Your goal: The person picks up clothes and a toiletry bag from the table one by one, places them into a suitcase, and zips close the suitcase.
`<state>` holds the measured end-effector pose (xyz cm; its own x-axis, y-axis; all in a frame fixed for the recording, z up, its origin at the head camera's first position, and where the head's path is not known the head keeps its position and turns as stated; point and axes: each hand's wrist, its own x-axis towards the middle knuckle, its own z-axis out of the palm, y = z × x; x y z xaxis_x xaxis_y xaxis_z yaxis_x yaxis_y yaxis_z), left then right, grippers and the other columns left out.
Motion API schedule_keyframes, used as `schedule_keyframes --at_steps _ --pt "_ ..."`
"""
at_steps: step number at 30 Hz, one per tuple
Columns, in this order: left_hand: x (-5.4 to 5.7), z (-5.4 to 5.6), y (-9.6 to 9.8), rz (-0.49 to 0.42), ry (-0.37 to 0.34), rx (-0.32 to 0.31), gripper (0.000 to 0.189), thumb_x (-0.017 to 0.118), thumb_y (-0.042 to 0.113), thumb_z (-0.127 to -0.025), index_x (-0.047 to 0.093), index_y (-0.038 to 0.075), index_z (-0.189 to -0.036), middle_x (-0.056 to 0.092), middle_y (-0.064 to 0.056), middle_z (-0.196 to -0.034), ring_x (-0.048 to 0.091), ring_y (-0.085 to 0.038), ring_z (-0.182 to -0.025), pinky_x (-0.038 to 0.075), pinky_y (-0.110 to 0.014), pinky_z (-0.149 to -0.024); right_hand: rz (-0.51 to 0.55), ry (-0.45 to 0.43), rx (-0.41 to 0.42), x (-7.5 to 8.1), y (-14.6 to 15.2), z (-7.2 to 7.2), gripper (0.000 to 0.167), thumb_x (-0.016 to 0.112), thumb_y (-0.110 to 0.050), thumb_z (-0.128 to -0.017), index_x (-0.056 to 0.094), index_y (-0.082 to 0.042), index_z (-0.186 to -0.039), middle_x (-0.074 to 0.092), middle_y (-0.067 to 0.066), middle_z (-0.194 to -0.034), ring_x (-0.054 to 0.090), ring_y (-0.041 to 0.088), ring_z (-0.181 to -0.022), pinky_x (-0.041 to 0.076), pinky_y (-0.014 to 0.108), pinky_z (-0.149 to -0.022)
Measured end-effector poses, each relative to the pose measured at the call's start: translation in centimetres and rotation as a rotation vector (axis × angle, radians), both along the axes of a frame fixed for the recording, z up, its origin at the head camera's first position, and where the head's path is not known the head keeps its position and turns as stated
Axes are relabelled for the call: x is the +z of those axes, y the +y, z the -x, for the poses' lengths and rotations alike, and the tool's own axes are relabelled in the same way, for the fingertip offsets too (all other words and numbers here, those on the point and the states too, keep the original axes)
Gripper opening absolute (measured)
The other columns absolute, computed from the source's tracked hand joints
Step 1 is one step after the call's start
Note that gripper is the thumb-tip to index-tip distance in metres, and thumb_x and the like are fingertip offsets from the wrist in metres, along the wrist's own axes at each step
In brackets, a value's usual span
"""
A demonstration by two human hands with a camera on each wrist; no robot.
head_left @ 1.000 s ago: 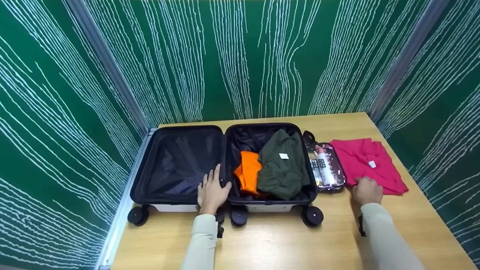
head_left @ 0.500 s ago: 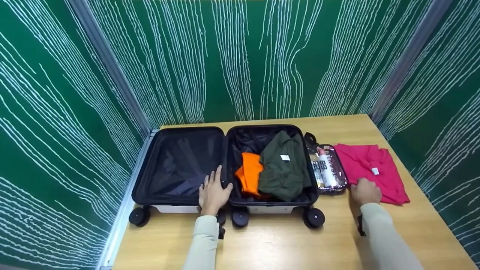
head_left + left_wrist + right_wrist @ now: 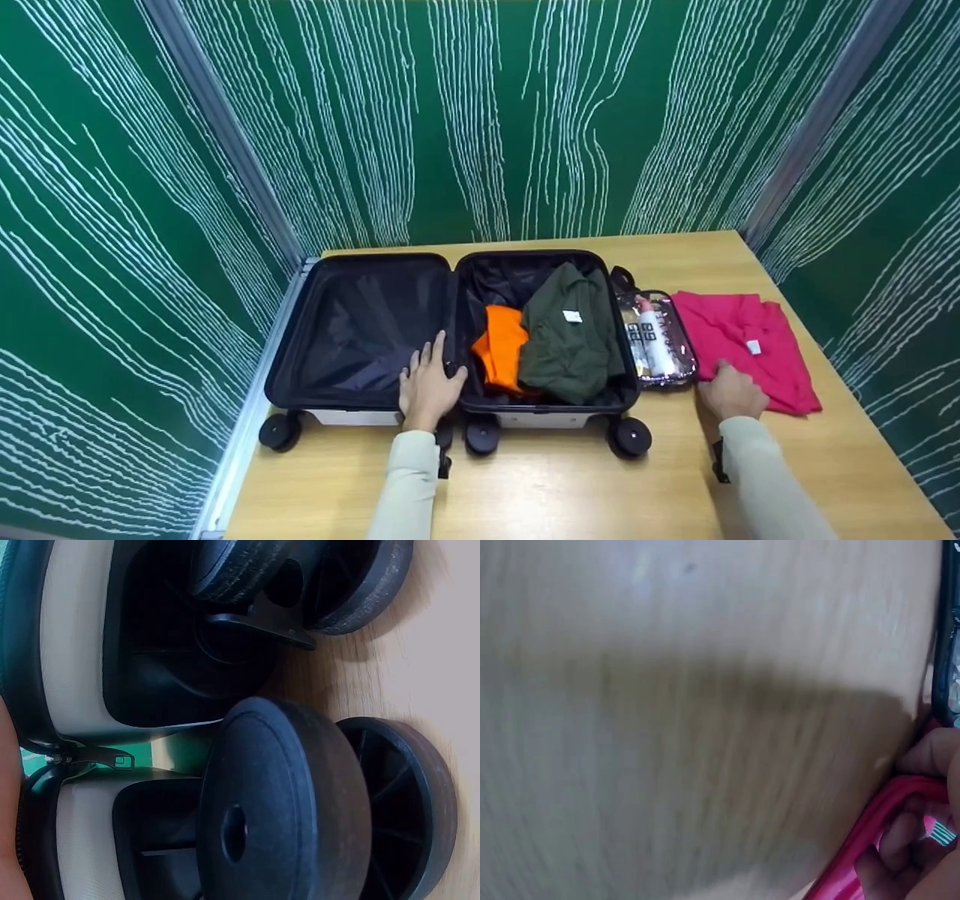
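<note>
tabletop (image 3: 540, 487) | right grip (image 3: 733, 393) pinches pink shirt (image 3: 750, 337) | left grip (image 3: 430, 386) spread on suitcase (image 3: 454, 315) | wrist views crop both

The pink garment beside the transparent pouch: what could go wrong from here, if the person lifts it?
The right hand grips the pink garment at its near left corner only, so the rest may sag or bunch up when lifted. The transparent pouch lies right beside the garment's left edge, so a pull toward the suitcase could drag or knock it.
</note>
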<state>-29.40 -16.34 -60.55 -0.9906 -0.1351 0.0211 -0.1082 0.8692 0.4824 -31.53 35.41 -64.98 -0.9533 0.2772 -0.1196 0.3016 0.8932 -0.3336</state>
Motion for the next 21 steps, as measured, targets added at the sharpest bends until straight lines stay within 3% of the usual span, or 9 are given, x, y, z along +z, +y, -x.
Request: schedule_keyframes --at_steps 5,8,14,21 --pt "0.0 -0.1 0.1 0.002 0.003 0.002 0.079 0.062 0.051 -0.093 0.027 0.033 -0.162 0.041 -0.01 -0.163 0.034 -0.039 -0.152 0.026 -0.065 -0.121 0.03 0.017 0.028 -0.3 0.3 -0.3 0.056 0.066 -0.023 -0.091 0.05 0.001 -0.139 0.035 0.039 -0.126 0.037 0.059 -0.115 0.048 0.072 -0.081" --pt "-0.1 -0.1 0.1 0.006 0.004 0.0 0.079 0.063 0.051 -0.093 0.027 0.033 -0.162 0.041 -0.01 -0.163 0.034 -0.038 -0.152 0.027 -0.064 -0.12 0.026 0.042 0.076 -0.7 0.8 -0.4 0.058 0.068 -0.014 -0.088 0.049 0.0 -0.141 0.028 0.037 -0.139 0.028 0.061 -0.12 0.042 0.074 -0.086" --pt "-0.2 -0.2 0.0 0.016 0.006 0.005 0.079 0.062 0.052 -0.093 0.027 0.034 -0.162 0.042 -0.01 -0.163 0.035 -0.038 -0.152 0.027 -0.064 -0.121 -0.091 0.098 0.227 -1.0 1.7 -0.2 0.047 0.056 -0.001 -0.086 0.057 0.0 -0.133 0.038 0.03 -0.152 0.031 0.064 -0.129 0.034 0.079 -0.096" --pt "-0.1 -0.2 0.0 -0.003 0.024 0.0 0.079 0.062 0.05 -0.093 0.028 0.032 -0.162 0.042 -0.013 -0.162 0.035 -0.04 -0.152 0.027 -0.066 -0.12 -0.095 0.123 0.222 -0.3 2.0 -0.2 0.047 0.054 -0.005 -0.089 0.055 0.0 -0.135 0.053 0.03 -0.141 0.045 0.06 -0.12 0.043 0.075 -0.089"
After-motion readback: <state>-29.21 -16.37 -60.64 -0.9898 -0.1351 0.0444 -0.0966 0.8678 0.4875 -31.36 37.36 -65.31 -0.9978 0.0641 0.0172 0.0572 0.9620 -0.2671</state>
